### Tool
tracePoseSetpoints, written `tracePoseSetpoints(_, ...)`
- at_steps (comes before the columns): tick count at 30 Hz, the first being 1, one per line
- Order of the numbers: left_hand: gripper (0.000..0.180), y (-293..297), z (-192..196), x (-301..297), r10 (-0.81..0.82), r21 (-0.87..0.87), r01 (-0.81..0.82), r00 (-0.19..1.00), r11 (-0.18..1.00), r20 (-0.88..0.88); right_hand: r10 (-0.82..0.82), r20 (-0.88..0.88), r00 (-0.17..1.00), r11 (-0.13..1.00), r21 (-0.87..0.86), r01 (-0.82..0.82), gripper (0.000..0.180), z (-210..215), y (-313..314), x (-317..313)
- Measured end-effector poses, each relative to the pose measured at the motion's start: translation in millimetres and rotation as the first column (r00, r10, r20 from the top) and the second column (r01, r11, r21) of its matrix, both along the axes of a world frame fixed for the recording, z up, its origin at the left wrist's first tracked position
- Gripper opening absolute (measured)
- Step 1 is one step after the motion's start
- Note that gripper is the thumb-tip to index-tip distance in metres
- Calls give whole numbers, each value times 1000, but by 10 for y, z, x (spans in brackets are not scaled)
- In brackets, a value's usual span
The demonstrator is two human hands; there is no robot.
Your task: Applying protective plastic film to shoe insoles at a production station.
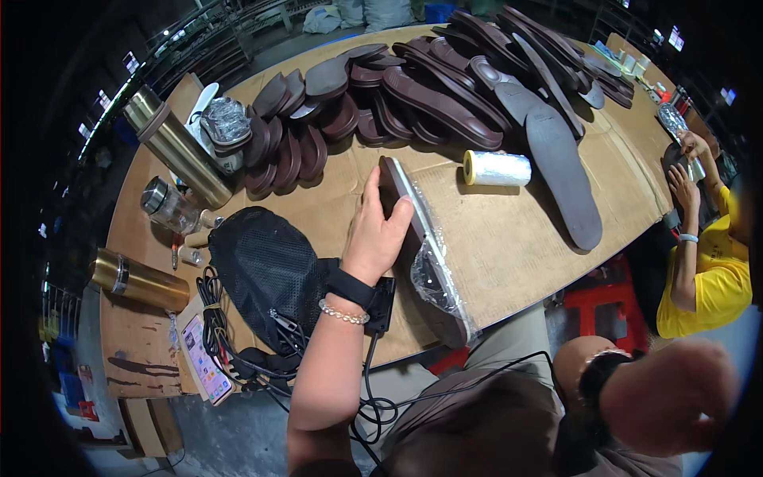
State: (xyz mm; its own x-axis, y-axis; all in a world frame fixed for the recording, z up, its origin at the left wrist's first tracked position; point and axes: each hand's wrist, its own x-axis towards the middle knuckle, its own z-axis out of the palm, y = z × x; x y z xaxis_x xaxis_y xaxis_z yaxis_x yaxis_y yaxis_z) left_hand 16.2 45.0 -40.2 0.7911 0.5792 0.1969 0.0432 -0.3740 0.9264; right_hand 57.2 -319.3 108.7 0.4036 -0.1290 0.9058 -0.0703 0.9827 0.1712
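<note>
My left hand point(375, 238) grips a dark brown slipper point(447, 324) near one end, with the thumb against its side. The slipper is tilted up on its edge over the table's front part, its pale rim facing right. Clear plastic film point(433, 274) is wrapped about its middle. Off the table at the lower right, my right hand point(671, 397) is raised and smeared by motion; its fingers cannot be made out. A roll of film point(499, 169) lies beyond the slipper. Behind it is a heap of brown soles point(445, 103).
A black mesh bag point(266, 270), cables, a phone point(205, 358), a glass jar point(168, 205) and two metal flasks point(179, 147) crowd the left of the cardboard-covered table point(509, 246). At the right, a co-worker in a yellow shirt point(711, 274) handles an item. A red stool point(600, 306) stands below.
</note>
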Motion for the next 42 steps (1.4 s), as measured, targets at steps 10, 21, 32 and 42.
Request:
tracePoseSetpoints(10, 78, 72, 43, 12, -37, -30, 38, 999, 999, 12, 620, 61, 782, 679, -542, -495, 23, 382, 1210, -327)
tracePoseSetpoints(21, 67, 35, 110, -43, -97, -277, 108, 994, 955, 54, 929, -210, 305, 34, -771, -636, 44, 402, 1893, -783)
tracePoseSetpoints(32, 83, -1, 39, -12, -27, 24, 28, 999, 999, -23, 764, 41, -644, -491, 684, -539, 28, 269, 389, -630)
tracePoseSetpoints(42, 83, 31, 109, -23, -22, 26, 22, 1000, 999, -7, 146, 904, -401, -515, 415, 750, 46, 344, 1035, -680)
